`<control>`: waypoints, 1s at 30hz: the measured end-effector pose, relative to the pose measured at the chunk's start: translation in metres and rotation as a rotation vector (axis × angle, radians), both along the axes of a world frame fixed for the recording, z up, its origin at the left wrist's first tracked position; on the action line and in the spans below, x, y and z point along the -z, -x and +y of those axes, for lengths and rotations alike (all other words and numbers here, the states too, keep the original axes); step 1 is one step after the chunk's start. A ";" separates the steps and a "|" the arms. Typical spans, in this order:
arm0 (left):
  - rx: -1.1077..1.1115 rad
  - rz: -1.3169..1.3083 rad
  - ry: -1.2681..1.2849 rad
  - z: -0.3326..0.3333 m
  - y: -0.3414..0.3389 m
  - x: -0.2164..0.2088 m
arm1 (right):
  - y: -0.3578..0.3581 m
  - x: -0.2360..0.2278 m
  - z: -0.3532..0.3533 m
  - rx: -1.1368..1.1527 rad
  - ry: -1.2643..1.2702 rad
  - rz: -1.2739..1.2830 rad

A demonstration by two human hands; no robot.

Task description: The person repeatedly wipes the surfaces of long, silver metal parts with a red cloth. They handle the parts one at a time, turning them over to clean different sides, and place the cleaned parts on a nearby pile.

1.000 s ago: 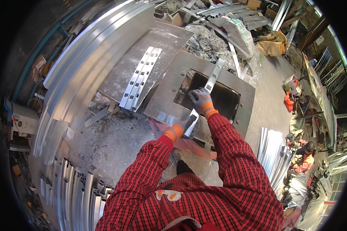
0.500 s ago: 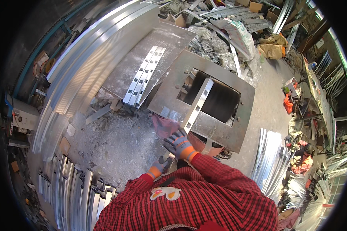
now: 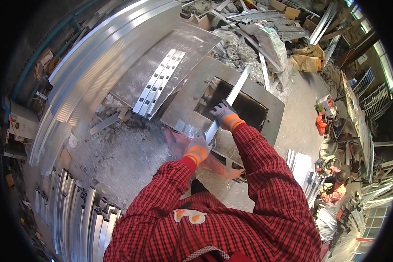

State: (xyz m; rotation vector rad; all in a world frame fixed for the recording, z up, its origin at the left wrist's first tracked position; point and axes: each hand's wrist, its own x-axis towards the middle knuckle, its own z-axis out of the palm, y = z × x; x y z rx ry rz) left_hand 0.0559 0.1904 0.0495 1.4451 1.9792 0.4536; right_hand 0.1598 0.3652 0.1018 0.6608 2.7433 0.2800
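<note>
A long silvery metal bar (image 3: 239,85) slants across the opening of a grey steel frame (image 3: 273,133). My right hand (image 3: 226,115), in a grey and orange glove, wraps round the bar's middle over the opening. My left hand (image 3: 199,149), gloved alike, grips the near end by the frame's front edge. No holes show on the bar's upper face. To the left, several metal bars with square holes (image 3: 158,83) lie side by side on a steel plate (image 3: 131,81).
Long aluminium profiles (image 3: 96,65) are stacked along the left. Upright tubes (image 3: 81,212) stand at the lower left. Reddish sheeting (image 3: 179,142) hangs at the frame's near edge. Plastic wrap and scrap (image 3: 233,50) lie behind. Another person (image 3: 334,187) is at the far right.
Both hands have moved forward, away from my body, with the bar. Its far end now reaches past the opening's far edge, and the face with holes is turned out of sight.
</note>
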 end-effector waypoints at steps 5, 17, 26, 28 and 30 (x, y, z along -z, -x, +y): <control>-0.006 -0.084 0.002 -0.093 0.012 0.042 | 0.002 0.026 -0.075 -0.149 0.124 0.126; 0.004 -0.578 0.367 -0.255 0.078 0.027 | 0.021 0.057 -0.241 -0.284 0.489 0.337; 0.070 -0.471 -0.006 -0.046 0.049 0.041 | -0.007 0.028 -0.070 -0.053 -0.115 0.515; 0.117 -0.259 -0.100 0.011 0.028 0.004 | -0.022 0.038 -0.023 -0.047 -0.256 0.427; -0.050 -0.437 -0.032 0.039 0.017 -0.037 | -0.023 0.022 0.006 0.030 -0.097 0.347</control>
